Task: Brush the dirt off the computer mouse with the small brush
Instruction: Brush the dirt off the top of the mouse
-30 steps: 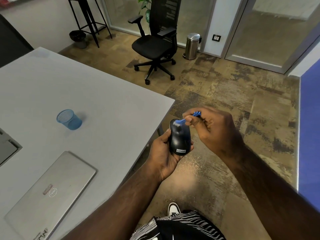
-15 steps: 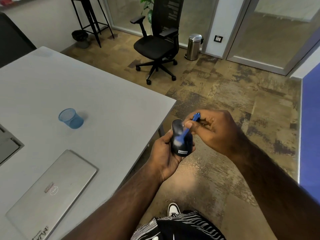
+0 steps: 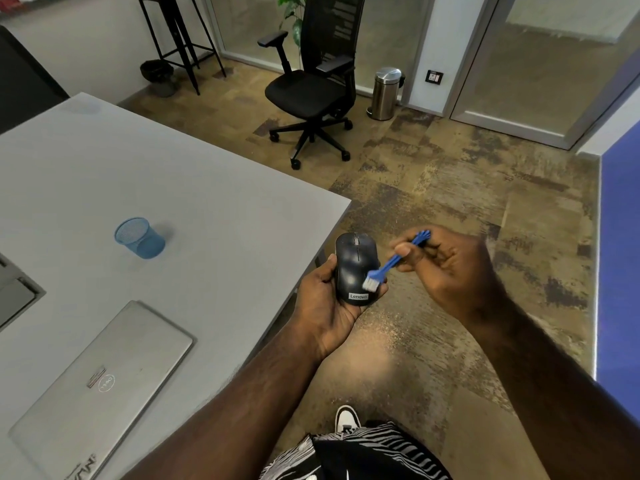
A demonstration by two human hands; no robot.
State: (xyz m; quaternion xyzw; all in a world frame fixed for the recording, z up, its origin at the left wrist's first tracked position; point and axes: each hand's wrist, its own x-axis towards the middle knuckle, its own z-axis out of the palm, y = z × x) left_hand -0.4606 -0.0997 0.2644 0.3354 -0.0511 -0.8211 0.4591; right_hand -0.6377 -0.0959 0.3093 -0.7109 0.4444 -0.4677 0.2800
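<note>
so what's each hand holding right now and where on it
The left hand cradles the computer mouse from below, gripping its sides. The right hand pinches the small brush near the handle's far end.

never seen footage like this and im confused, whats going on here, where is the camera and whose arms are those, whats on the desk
There is no machine here: the arms belong to a person wearing a wide-angle camera on the head, looking forward and down, which bends the room's edges.

The left hand cradles a black computer mouse, held out past the edge of the table, above the carpet. The right hand pinches a small blue brush by its handle, and the white bristles rest on the near right side of the mouse.

On the grey table lie a closed silver laptop and a blue mesh cup. Beyond stand an office chair and a steel bin.
</note>
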